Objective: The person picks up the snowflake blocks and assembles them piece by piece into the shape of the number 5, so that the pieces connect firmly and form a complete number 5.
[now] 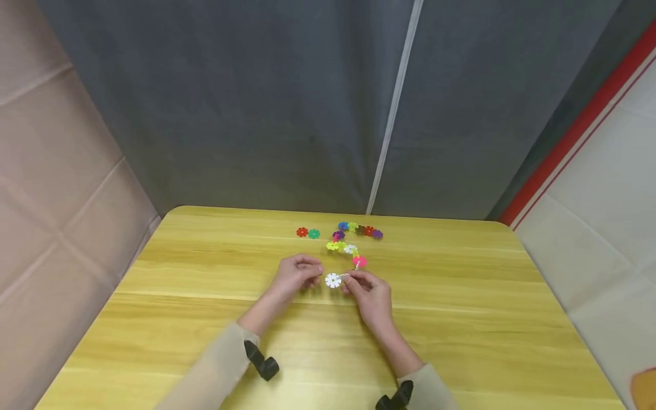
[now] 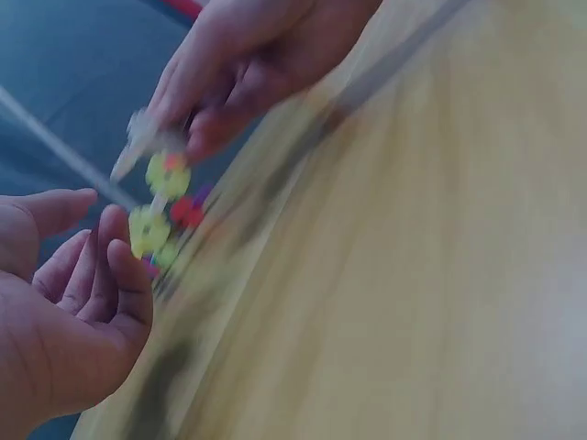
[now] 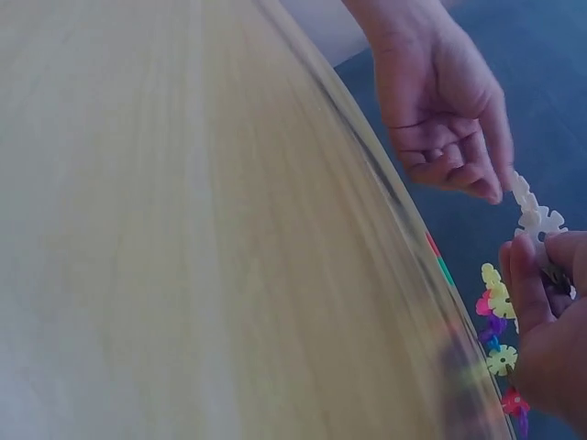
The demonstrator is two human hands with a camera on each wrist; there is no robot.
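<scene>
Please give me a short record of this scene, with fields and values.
surface: yellow wooden table
right hand: pinches a white flower disc, the end of a chain of coloured discs
left hand: fingers curled, beside the white disc, holds nothing
loose pieces: red disc and green disc lying flat, farther back
backdrop: grey curtain

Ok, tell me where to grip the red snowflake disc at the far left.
Pinch the red snowflake disc by its notched rim from above. It lies flat on the table, touching the green disc on its right, so approach from its free left side.
</scene>
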